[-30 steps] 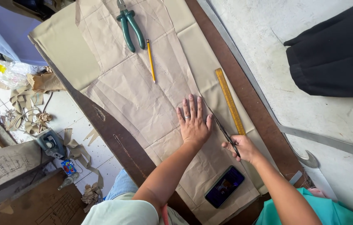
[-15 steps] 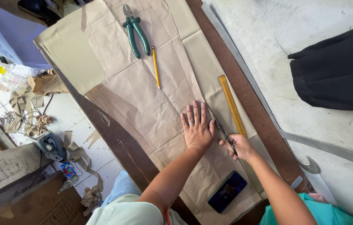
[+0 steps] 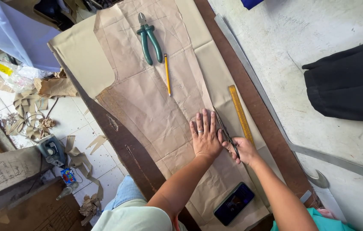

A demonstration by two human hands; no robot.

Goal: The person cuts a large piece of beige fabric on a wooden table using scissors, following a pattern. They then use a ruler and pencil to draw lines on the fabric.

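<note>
On a long brown table [image 3: 271, 141], seen from above, a sheet of crumpled brown pattern paper [image 3: 156, 98] is being held flat over a strip of beige cloth [image 3: 83, 60]. This paper is being used as the landmark for everything else.

Near the paper's right edge, toward its lower half, the left hand [image 3: 205, 134] is being pressed palm down, with its fingers spread apart and a ring being worn on one finger. Just right of that hand, at the paper's edge, the right hand [image 3: 243, 149] is being kept closed around the handles of a pair of dark scissors [image 3: 226, 132]. The blades are being pointed up along the paper's right edge, between the two hands.

Just right of the paper, on the beige cloth, a yellow ruler [image 3: 241, 113] is lying lengthwise beside the scissors. On the upper part of the paper, green-handled pliers [image 3: 148, 37] are resting, with a yellow pencil [image 3: 167, 73] just below and to their right. On the paper's lowest end, a dark phone [image 3: 234, 203] is lying face up.

Well to the right of the paper, a long metal rule [image 3: 254, 77] and a folded black garment [image 3: 348, 81] are lying on a pale worktop. Left of the paper, scraps of cloth [image 3: 31, 107] are scattered over a tiled floor.
</note>
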